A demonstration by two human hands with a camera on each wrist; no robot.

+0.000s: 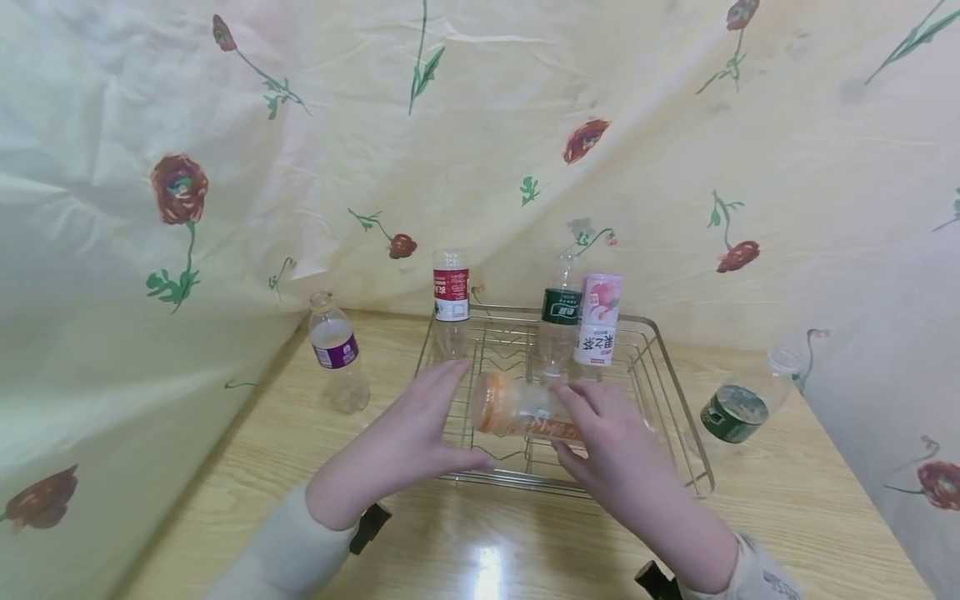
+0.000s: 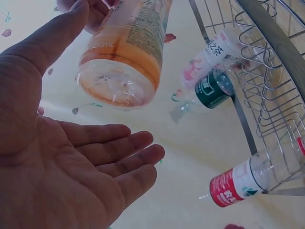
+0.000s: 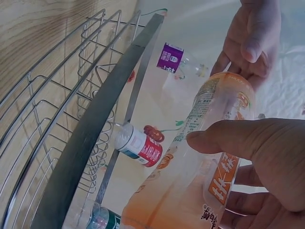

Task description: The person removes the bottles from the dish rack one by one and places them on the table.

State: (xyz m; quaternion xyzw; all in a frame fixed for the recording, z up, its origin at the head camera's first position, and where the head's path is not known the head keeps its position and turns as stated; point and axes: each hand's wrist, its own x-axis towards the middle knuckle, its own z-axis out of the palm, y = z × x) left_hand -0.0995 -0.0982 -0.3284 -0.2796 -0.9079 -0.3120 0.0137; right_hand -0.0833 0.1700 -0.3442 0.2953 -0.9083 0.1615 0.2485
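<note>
My right hand (image 1: pixel 615 442) grips a clear plastic bottle with an orange label (image 1: pixel 517 408), held on its side above the wire rack (image 1: pixel 678 392). In the right wrist view its thumb lies across the label, with fingers on the other side. My left hand (image 1: pixel 416 433) is spread beside the bottle's base end, its palm and straight fingers empty in the left wrist view. Several bottles stand in the rack's back part: a red-and-white labelled bottle (image 1: pixel 452 292), a green-labelled bottle (image 1: pixel 561 307) and a pink-and-white labelled bottle (image 1: pixel 600 321).
Left of the rack, a purple-labelled bottle (image 1: pixel 337 354) stands on the wooden table (image 1: pixel 420 550). Another green-labelled bottle (image 1: pixel 735 412) is on the table at the right, near its edge. A floral cloth (image 1: pixel 480 167) hangs behind the table and along its sides.
</note>
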